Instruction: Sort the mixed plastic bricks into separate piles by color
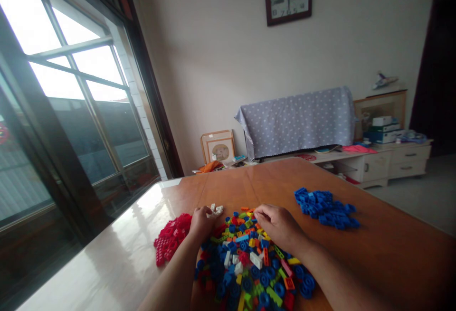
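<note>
A mixed pile of toy building bricks [256, 259] lies on the table between my forearms, with blue, green, orange, yellow, red and white pieces. My left hand [202, 221] is closed at the pile's far left, beside a small group of white bricks [215, 210]. Whatever its fingers hold, if anything, is hidden. Over the far right edge of the pile, my right hand [278, 222] has its fingers curled together, and their contents cannot be made out. A heap of red bricks [171, 238] sits left of my left hand. Blue bricks [326, 209] form another heap to the right.
The brown wooden table [384, 240] reflects window light on its left side. Beyond its far edge stand a low white cabinet [377, 164], a cloth-covered object [299, 123] and a framed picture [219, 149]. A glass window [89, 92] is on the left.
</note>
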Demonstrator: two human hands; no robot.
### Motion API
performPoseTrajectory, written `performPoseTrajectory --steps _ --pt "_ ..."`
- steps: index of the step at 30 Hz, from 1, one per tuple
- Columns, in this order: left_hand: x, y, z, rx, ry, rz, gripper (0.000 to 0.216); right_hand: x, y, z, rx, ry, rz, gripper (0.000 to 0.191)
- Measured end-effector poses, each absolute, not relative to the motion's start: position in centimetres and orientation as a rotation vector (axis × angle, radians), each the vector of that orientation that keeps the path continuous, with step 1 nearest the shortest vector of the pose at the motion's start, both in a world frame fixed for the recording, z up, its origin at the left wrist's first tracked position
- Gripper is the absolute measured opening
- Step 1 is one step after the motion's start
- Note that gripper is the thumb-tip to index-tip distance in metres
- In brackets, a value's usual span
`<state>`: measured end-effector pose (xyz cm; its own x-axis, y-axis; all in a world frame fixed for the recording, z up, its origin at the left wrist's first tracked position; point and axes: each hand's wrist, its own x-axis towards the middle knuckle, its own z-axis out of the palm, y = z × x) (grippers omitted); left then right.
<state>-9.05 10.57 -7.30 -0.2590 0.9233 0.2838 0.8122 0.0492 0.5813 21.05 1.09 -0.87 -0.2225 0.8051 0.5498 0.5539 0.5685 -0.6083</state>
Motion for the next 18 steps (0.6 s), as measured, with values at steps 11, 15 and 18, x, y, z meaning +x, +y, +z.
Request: performPoseTrajectory --steps 11,15,18 --pt "-8.86 10.4 -6.41 1.763 2.257 0.897 0.015 21.12 1.28 -1.08 -1.098 -1.914 0.36 0.023" --pt "-9.12 10.67 -6.82 1.769 2.241 0.913 0.017 21.18 1.24 -0.93 -1.096 -1.909 0.36 0.023" --pt "-9.24 10.74 -7.03 1.76 2.213 0.943 0.021 21.16 1.2 -0.88 -1.096 -1.91 0.359 0.024"
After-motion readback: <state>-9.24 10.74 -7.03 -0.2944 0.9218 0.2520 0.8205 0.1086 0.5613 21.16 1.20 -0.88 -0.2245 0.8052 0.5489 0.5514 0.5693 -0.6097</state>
